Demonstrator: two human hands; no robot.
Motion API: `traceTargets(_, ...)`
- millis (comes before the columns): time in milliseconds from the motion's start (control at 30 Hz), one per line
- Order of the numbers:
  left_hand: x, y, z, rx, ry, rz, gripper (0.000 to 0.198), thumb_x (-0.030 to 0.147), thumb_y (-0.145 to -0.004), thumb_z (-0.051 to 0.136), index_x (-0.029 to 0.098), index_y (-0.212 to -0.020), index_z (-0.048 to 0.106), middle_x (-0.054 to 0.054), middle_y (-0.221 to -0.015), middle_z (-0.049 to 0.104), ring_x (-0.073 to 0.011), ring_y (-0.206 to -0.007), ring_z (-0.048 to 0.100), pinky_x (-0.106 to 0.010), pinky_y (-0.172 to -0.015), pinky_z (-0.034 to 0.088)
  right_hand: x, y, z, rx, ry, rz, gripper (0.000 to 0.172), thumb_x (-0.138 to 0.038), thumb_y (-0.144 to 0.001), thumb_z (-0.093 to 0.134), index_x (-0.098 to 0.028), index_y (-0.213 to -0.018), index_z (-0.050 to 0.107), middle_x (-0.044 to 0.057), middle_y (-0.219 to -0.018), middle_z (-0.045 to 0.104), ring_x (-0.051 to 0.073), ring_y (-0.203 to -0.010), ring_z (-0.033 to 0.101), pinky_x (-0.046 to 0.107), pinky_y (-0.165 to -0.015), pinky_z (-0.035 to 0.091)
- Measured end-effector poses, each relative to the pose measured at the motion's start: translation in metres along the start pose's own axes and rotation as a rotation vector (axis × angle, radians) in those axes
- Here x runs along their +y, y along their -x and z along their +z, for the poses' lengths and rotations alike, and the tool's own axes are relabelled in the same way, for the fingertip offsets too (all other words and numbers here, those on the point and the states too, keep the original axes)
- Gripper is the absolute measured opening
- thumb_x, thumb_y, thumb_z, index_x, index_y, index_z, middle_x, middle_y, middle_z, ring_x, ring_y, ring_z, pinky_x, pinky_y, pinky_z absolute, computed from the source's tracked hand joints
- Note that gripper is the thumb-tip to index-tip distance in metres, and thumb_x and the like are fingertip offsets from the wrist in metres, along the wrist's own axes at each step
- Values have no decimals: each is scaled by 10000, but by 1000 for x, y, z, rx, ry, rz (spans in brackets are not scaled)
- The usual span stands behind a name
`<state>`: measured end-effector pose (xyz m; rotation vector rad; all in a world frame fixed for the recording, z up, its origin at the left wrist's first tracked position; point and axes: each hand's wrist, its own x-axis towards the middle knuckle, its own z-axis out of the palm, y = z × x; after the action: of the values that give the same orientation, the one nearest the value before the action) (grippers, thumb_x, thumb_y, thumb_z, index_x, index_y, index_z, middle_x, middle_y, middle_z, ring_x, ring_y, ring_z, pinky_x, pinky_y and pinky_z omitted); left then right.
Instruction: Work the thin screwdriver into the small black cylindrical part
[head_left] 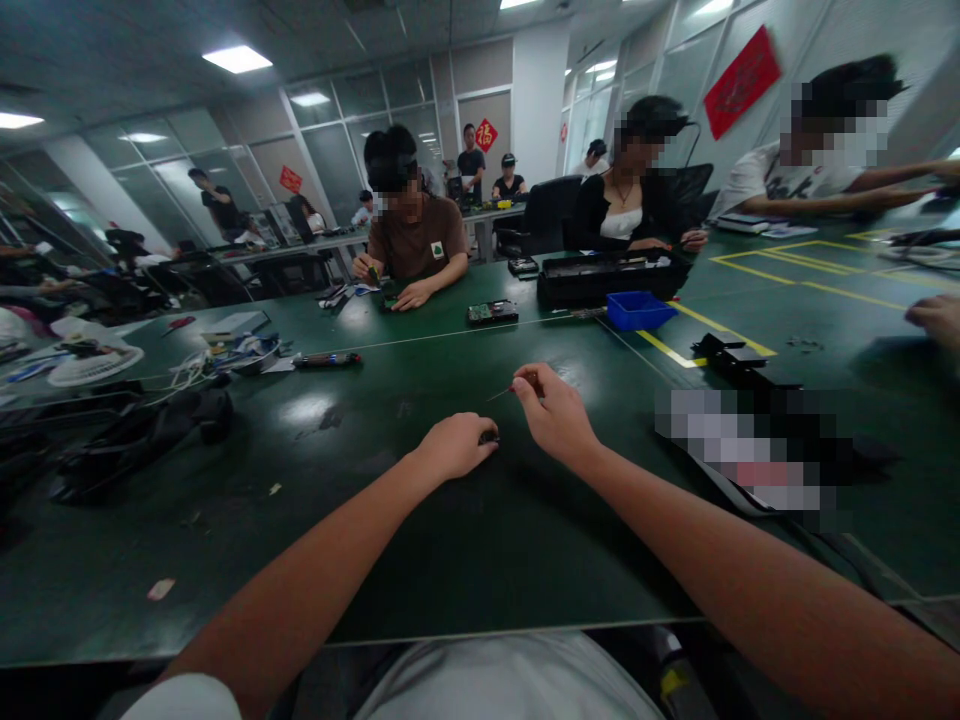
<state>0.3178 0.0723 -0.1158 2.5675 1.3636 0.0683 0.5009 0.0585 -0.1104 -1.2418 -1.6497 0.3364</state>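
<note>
Left hand [454,447] pinches a tiny part [490,437], right hand [553,412] grips a thin tool [504,391]; a slip could flick the part away

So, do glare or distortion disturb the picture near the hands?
Head view: the left hand and the right hand are sharp and evenly lit, though the thin tool in the right is faint; ceiling panels leave soft glare on the green table; the wide lens bends the table edge; a pixelated patch hides something at right.
</note>
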Motion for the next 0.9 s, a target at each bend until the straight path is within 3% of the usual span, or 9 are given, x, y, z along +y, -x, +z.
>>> traceTargets(100,-2,1,-2,21,56,20,250,347,-903,559,239,-1073,706,-80,-1058,695,-264,-970,640,-363,-805,486,-1,0,0,-11,3,5,166,-318,-961,481,-211,-996,603,58,-875,693,220,-791,652,353,-717,471)
traceTargets(200,-11,5,-8,49,276,-8,236,356,-892,566,215,-1018,708,-70,-1038,706,-226,-899,656,-341,-794,491,-1,0,-2,-26,-6,21,179,-329,-967,473,-213,-1000,605,65,-897,703,228,-817,661,360,-724,478)
traceTargets(333,-35,19,-24,77,657,-203,282,361,-851,604,191,-1065,672,-68,-971,698,-144,-637,600,-267,-580,446,2,0,-2,-35,-27,24,200,-354,-973,471,-219,-1011,612,70,-925,715,235,-839,668,370,-733,488)
traceTargets(400,-53,31,-34,131,834,-308,322,338,-847,608,194,-1130,657,-60,-943,683,-117,-612,550,-231,-515,378,3,0,-2,-39,-32,26,209,-364,-973,473,-218,-1014,616,71,-929,718,236,-840,668,372,-734,488)
traceTargets(567,-112,77,-58,381,1282,-565,207,245,-900,532,183,-1079,616,10,-815,575,-83,-625,470,-204,-514,299,3,0,-1,-49,-32,40,208,-362,-974,474,-216,-1015,615,70,-936,719,232,-842,669,368,-735,487)
traceTargets(733,-169,137,-80,624,1392,-736,216,340,-990,410,179,-871,491,42,-637,506,-80,-595,434,-194,-569,335,5,1,0,-53,-48,47,206,-370,-972,478,-222,-1009,616,65,-925,718,233,-837,668,367,-722,490)
traceTargets(800,-189,162,-88,726,1396,-825,236,278,-999,352,170,-814,452,45,-567,494,-80,-556,412,-189,-570,339,5,1,1,-57,-53,55,210,-373,-971,477,-222,-1010,617,65,-925,718,232,-837,667,367,-722,490)
traceTargets(900,-219,198,-96,979,1412,-1022,218,170,-965,348,154,-767,439,49,-525,524,-90,-546,442,-191,-586,374,4,1,2,-67,-48,55,213,-370,-973,474,-218,-1014,617,67,-929,715,229,-838,662,364,-726,487)
